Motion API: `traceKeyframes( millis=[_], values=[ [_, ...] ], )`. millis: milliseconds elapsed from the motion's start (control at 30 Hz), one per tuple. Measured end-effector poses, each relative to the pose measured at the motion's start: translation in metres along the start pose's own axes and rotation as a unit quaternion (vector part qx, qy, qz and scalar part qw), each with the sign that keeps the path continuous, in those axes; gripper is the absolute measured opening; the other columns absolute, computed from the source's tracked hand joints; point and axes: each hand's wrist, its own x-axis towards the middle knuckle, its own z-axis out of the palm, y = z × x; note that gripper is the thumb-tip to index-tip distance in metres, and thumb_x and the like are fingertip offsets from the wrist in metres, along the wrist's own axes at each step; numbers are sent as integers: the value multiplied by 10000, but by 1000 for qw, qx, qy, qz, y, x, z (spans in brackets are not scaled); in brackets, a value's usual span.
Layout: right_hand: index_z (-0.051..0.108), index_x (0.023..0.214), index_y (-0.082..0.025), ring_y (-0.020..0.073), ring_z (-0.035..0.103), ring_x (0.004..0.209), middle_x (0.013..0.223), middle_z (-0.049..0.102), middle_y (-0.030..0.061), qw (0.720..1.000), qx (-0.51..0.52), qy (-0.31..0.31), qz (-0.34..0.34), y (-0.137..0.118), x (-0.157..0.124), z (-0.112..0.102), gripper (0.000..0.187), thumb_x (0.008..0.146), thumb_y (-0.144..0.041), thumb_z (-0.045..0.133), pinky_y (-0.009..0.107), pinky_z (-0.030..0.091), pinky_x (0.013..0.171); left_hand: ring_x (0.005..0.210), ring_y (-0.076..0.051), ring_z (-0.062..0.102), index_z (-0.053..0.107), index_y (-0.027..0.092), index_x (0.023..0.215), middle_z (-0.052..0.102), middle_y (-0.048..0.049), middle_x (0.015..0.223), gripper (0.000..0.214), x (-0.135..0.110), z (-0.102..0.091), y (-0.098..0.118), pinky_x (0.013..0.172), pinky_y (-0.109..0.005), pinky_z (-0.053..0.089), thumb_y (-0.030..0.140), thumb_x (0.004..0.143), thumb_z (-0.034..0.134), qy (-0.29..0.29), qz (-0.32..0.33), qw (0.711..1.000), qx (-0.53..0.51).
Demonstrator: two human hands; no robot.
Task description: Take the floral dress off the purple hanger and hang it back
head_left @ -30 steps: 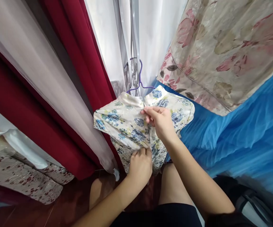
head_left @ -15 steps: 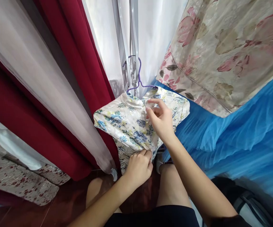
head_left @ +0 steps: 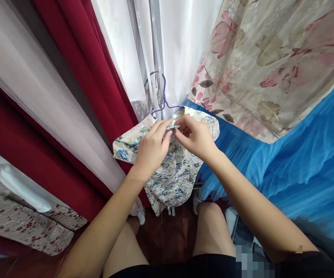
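Red cloth (head_left: 94,77), blue tulle (head_left: 294,162), shirt (head_left: 174,173) (behind hands (head_left: 152,148))

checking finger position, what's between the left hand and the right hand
The floral garment, at its neckline, lies between the left hand and right hand in the head view.

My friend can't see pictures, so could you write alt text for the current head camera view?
A person's left hand and right hand hold a flowered shirt near its neck, on a purple hanger. Red cloth hangs on the picture's left; cream cloth with pink flowers and blue cloth are on its right.
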Motion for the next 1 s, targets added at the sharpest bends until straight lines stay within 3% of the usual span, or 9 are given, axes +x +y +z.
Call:
traceKeyframes(
  millis=[100, 167, 333, 467, 600, 833, 1000],
  values=[
    [566, 1011, -219, 140, 615, 673, 773, 669, -7, 997, 81, 20, 3, -6, -7, 0, 125, 900, -247, 615, 295, 461, 663, 899, -194, 660, 672, 171, 1013, 710, -64, 989, 138, 20, 2, -5, 796, -321, 503, 192, 1016, 535, -4, 0, 1000, 19],
    [547, 1018, -226, 144, 635, 697, 820, 688, 3, 990, 128, 48, 18, -9, -9, 3, 157, 912, -302, 635, 295, 491, 670, 807, -179, 635, 649, 170, 905, 682, -40, 869, 137, 24, 4, -5, 742, -306, 471, 179, 1004, 555, 5, -5, 1000, 29],
    [584, 898, -210, 149, 624, 678, 781, 677, 22, 987, 145, 67, 32, -12, -9, 8, 193, 949, -391, 629, 295, 478, 637, 813, -181, 615, 628, 175, 903, 663, -39, 869, 145, 22, 0, 1, 735, -306, 440, 162, 1010, 532, 14, 11, 999, 34],
    [578, 869, -206, 139, 567, 607, 694, 632, 6, 985, 158, 32, 54, -14, -10, 11, 171, 963, -348, 582, 293, 431, 605, 814, -187, 604, 615, 182, 906, 644, -37, 868, 152, 23, -4, 4, 740, -315, 445, 156, 1014, 510, 10, 14, 999, 40],
    [507, 756, -218, 123, 502, 575, 629, 551, -19, 979, 176, 55, 83, -18, -9, 17, 176, 908, -266, 581, 279, 384, 577, 814, -186, 597, 597, 187, 879, 629, -29, 856, 162, 23, -5, 6, 735, -312, 447, 141, 1006, 508, 9, 29, 999, 38],
    [484, 734, -220, 121, 479, 561, 605, 522, -30, 984, 147, 52, 83, -26, 1, 30, 171, 878, -264, 565, 267, 358, 573, 812, -164, 600, 608, 187, 899, 635, -26, 862, 185, 24, -9, 2, 746, -278, 464, 247, 1043, 509, 103, 1, 995, -10],
    [511, 700, -210, 129, 485, 546, 583, 549, -27, 987, 95, -45, 121, -9, -24, 45, 133, 813, -238, 574, 265, 329, 563, 808, -158, 614, 623, 194, 931, 643, -19, 850, 210, 27, -40, -21, 731, -260, 483, 329, 1046, 510, 206, -51, 977, -24]
  ],
)
